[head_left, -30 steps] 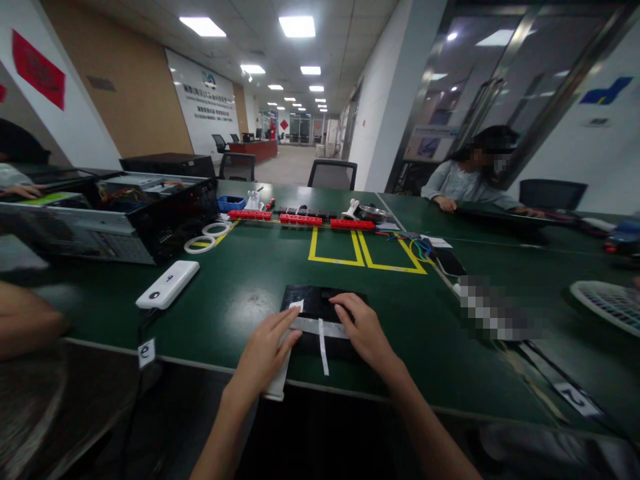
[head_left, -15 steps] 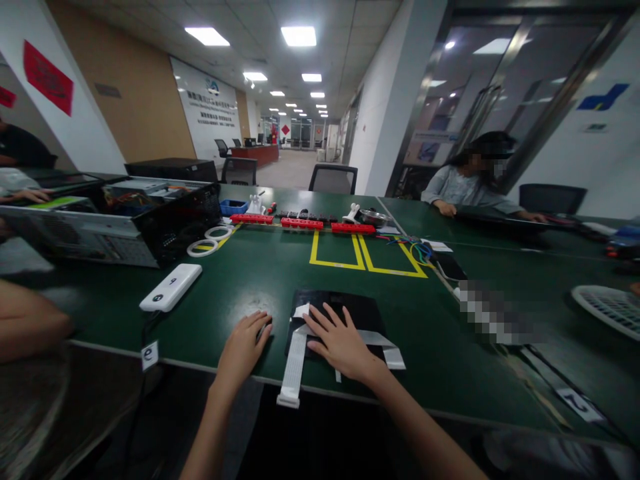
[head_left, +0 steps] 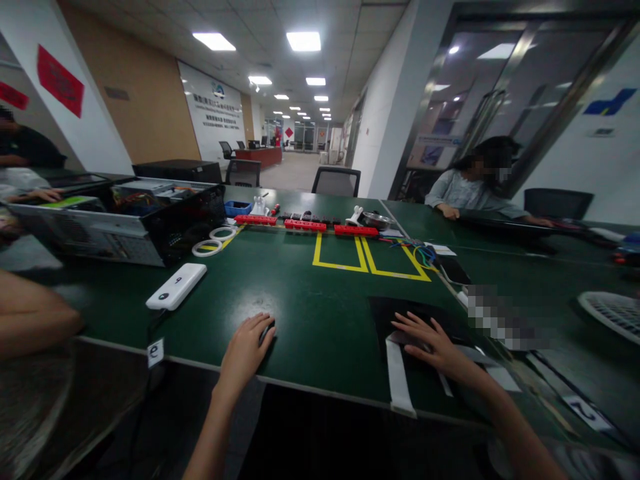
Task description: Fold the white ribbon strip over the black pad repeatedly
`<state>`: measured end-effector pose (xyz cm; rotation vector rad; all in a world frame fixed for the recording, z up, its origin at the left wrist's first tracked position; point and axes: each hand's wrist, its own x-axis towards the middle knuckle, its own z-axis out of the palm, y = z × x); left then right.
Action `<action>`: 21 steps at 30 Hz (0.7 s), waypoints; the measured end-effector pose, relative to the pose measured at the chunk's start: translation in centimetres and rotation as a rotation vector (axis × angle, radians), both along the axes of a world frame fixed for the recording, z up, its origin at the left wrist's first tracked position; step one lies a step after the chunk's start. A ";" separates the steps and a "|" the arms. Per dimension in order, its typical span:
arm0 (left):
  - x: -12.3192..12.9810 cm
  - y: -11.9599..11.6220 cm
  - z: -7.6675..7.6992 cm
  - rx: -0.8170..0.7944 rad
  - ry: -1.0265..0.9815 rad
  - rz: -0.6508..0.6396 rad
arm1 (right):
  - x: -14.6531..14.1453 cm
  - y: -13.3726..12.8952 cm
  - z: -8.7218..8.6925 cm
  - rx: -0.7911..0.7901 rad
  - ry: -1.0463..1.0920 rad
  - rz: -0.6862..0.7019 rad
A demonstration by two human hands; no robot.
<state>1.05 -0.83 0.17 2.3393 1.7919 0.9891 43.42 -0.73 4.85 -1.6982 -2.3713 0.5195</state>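
Observation:
My left hand (head_left: 249, 343) rests on the green table near its front edge, its fingers curled together. A small dark thing shows between thumb and fingers; its kind is hidden. Further right, my right hand (head_left: 433, 343) lies flat with fingers spread on a thin black panel (head_left: 384, 312), pressing on it without wrapping round it. From the panel a white flat ribbon cable (head_left: 399, 377) runs down over the table's front edge. Another pale strip (head_left: 503, 378) sticks out on the panel's right side, partly behind my wrist.
Left stands an opened computer case (head_left: 100, 230), with a white power strip (head_left: 177, 285) before it. Red racks (head_left: 306, 225) line the back, behind yellow tape outlines (head_left: 340, 268). Right of the panel lie a pixelated object and a white mesh basket (head_left: 613, 320). Other people sit left and right.
My right hand has slid the black panel and its ribbon cables to the right, away from my left hand. The left hand has stayed nearly in place.

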 end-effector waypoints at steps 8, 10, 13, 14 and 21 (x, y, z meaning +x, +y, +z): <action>0.1 -0.1 0.0 0.021 0.000 -0.002 | 4.2 -0.6 1.1 -0.042 0.120 -0.127; 0.1 -0.1 0.0 0.019 0.004 -0.001 | 4.6 -0.8 1.3 -0.051 0.122 -0.154; 0.0 -0.1 0.2 0.007 0.007 0.001 | 5.1 -0.9 1.3 -0.036 0.126 -0.175; 0.0 -0.1 0.2 0.003 0.008 0.000 | 5.3 -0.9 1.2 -0.026 0.128 -0.187; 0.0 -0.1 0.3 0.016 0.005 0.002 | 8.3 -2.5 0.3 0.141 0.140 -0.411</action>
